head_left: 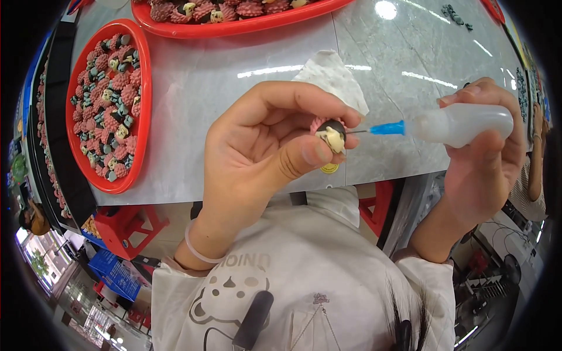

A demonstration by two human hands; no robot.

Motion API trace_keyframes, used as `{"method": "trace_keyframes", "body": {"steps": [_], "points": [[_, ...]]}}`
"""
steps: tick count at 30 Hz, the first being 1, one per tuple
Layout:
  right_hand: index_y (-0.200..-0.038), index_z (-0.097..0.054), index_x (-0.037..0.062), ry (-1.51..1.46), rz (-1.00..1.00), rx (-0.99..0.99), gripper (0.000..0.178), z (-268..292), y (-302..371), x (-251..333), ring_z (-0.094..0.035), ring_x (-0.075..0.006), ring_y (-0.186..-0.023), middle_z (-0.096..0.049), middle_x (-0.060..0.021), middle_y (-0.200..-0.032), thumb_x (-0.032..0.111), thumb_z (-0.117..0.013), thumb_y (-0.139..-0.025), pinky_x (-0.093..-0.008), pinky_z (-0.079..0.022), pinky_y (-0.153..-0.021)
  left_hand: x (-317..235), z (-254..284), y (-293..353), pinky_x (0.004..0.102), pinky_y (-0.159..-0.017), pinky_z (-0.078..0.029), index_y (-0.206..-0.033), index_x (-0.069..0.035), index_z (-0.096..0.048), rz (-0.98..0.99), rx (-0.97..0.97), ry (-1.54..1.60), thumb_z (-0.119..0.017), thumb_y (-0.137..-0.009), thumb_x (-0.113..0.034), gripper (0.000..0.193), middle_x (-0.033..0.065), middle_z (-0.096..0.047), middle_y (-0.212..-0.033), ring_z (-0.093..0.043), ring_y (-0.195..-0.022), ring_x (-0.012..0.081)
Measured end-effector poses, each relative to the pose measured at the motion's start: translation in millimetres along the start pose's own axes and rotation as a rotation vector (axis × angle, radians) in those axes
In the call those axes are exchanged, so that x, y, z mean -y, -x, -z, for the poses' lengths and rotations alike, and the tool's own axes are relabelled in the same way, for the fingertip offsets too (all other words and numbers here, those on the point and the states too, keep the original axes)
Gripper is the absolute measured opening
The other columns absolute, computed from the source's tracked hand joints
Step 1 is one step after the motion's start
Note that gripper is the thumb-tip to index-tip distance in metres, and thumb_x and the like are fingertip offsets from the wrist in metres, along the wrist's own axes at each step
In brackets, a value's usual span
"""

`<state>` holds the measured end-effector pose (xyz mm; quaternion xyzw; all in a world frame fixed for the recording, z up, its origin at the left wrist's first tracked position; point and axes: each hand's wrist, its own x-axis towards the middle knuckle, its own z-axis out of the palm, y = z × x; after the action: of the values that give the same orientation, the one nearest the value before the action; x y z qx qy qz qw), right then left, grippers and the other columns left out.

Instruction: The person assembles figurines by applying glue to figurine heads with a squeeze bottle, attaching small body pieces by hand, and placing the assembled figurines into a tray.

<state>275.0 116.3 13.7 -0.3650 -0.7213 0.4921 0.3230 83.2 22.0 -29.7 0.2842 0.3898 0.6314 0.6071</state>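
Note:
Between the thumb and fingers of my left hand [252, 140] is a small figurine [332, 136], pink and dark with a cream-coloured part in front. My right hand [486, 152] is wrapped round a translucent white squeeze bottle [462, 125], held almost level. The bottle's blue needle tip [387, 128] points left, and its thin metal needle reaches the figurine's right edge; whether it touches is too fine to tell. Behind my left fingertips, a crumpled white tissue [335, 79] lies on the grey table [193, 76].
A red oval tray [146, 111] full of pink, dark and blue-grey pieces stands at the left. Another red tray [246, 29] with similar pieces is at the far edge. Small dark green bits [456, 16] lie far right. Below the table is a red stool [126, 229].

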Motion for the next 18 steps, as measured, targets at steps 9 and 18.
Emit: {"method": "trace_keyframes", "body": {"steps": [9,18], "points": [[-0.092,-0.050,-0.0073,0.297,0.400,-0.112,0.042,-10,10,16,-0.048,-0.0202,-0.065,-0.051,-0.0179,-0.076,0.030,-0.057,-0.075,-0.0269,-0.038,-0.052,0,1,-2,0.0203,-0.060,-0.044,-0.094,0.001,-0.048,-0.018,-0.004,-0.038,-0.063,-0.074,-0.023,0.035,0.0163,-0.054,-0.092,-0.054,-0.074,0.0152],[-0.095,-0.048,-0.0072,0.203,0.261,-0.171,0.040,-4,14,16,-0.051,-0.0235,-0.070,-0.053,-0.0215,-0.081,0.027,-0.056,-0.076,-0.0287,-0.040,-0.055,-4,0,-2,0.0205,-0.060,-0.045,-0.094,0.000,-0.047,0.024,-0.024,-0.033,-0.063,-0.075,-0.025,0.036,0.0161,-0.053,-0.091,-0.055,-0.074,0.0159]]}}
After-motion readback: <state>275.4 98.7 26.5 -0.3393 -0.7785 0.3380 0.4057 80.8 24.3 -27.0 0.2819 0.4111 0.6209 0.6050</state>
